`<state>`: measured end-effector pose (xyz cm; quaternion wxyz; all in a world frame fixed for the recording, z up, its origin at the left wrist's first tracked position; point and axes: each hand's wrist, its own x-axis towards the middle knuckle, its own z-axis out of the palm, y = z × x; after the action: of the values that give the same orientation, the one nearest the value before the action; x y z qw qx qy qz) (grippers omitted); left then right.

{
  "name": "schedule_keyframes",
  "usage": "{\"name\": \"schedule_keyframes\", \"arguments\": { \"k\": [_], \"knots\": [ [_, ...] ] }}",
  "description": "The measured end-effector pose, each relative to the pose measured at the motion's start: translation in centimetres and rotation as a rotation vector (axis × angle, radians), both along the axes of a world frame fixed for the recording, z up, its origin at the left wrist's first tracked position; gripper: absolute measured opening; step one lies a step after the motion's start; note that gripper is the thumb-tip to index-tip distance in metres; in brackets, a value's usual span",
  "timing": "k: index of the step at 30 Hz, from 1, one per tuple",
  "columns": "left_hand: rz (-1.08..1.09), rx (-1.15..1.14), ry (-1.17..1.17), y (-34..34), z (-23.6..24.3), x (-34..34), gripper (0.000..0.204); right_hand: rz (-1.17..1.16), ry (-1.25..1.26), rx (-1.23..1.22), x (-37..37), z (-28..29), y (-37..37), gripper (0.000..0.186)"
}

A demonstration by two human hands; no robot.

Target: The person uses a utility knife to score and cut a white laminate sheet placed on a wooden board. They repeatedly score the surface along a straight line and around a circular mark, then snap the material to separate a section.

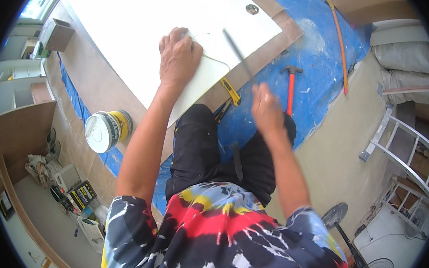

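Observation:
A large white panel (135, 50) lies in front of me, with a thin curved line or cut edge near its close right corner. My left hand (179, 60) bears down on it beside that curve, fingers bent and close together. My right hand (266, 108), slightly blurred, is closed round a long thin dark file-like tool (237, 51), which points up and left across the panel's right edge. A yellow utility knife (230, 91) lies just below that edge, between my hands. The red-handled hammer (291, 92) rests on the blue sheet beside my right hand.
Brown board (286, 29) sticks out beneath the panel, over a blue sheet (319, 78). A white-lidded bucket (99, 133) stands left of my left forearm. An orange pole (340, 52) lies to the right, and a metal ladder (397, 147) stands nearer. A fan (335, 215) is at lower right.

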<state>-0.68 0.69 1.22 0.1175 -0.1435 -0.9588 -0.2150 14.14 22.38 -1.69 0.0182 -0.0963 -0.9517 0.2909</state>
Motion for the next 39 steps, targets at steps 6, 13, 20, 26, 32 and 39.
{"name": "schedule_keyframes", "arguments": {
  "k": [6,13,20,26,32,39],
  "knots": [
    [-0.006,-0.009,0.01,-0.1,-0.1,-0.1,0.027,-0.117,0.051,-0.041,-1.1,1.0,0.6,0.033],
    [-0.007,0.015,-0.004,0.0,0.0,0.0,0.026,-0.069,-0.008,-0.007,-3.0,2.5,0.7,0.028],
    [-0.013,0.026,-0.005,0.0,-0.1,-0.2,0.028,-0.058,-0.177,0.065,1.5,3.4,-1.7,0.03],
    [-0.017,0.007,0.015,-0.1,-0.2,-0.1,0.028,-0.143,0.02,0.05,-4.0,2.8,1.4,0.033],
    [-0.009,0.022,-0.013,-0.1,-0.1,0.1,0.027,-0.067,-0.209,-0.004,1.3,2.8,-1.5,0.03],
    [-0.008,0.013,0.026,0.2,0.1,0.0,0.027,-0.079,-0.169,-0.004,-0.5,2.2,0.1,0.032]
  ]
}}
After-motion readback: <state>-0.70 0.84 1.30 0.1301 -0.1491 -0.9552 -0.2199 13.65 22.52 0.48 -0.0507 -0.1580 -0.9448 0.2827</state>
